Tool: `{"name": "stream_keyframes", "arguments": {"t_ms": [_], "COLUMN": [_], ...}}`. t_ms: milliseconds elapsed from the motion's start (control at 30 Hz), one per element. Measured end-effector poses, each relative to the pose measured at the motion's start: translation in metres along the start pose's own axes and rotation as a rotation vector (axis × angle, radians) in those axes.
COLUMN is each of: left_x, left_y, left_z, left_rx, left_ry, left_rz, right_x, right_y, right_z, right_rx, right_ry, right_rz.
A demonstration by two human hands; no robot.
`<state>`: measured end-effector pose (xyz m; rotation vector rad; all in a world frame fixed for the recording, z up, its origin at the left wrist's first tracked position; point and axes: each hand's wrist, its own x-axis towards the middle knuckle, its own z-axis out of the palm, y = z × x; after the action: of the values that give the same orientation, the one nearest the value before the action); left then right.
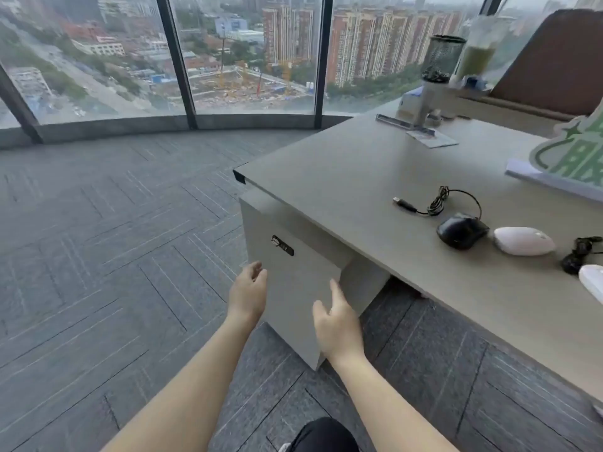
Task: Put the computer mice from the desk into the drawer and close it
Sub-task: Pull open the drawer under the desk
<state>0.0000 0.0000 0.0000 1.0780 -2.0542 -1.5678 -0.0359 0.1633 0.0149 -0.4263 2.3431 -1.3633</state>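
The desk (342, 177) is a plain grey-beige, and the drawer (293, 288) front beneath it a paler grey with a small black lock plate (282, 245). On the desk lie a glossy black mouse (461, 230) with a black cable (437, 200), a white mouse (523, 241) and, at the right edge, another white one (592, 282). The carpet (98, 256) is dark grey with thin pale stripes in a herringbone pattern. A green-and-white sign (574, 154) stands far right.

Grey desk (342, 177) bears black mouse (461, 230), white mouse (523, 241).

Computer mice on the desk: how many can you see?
3: a black mouse with a cable, a white mouse beside it, and another white one cut off at the right edge. More may lie out of frame.
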Motion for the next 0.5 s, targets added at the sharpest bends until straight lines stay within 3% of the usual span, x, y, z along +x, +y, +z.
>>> {"name": "stream_keyframes", "arguments": {"t_ms": [200,333,500], "left_x": [0.055,0.095,0.122], "left_y": [0.005,0.013,0.012], "left_z": [0.039,0.057,0.067], "left_rx": [-0.328,-0.531,-0.613], "left_ry": [-0.010,0.018,0.093], "left_rz": [-0.323,-0.450,-0.509], "right_x": [0.052,0.070,0.073], "right_y": [0.020,0.022,0.030], "right_z": [0.004,0.003,0.016], "right_rx": [0.152,0.171,0.233], "right_ry": [0.066,0.157,0.220], "right_rz": [0.283,0.318,0.316]}}
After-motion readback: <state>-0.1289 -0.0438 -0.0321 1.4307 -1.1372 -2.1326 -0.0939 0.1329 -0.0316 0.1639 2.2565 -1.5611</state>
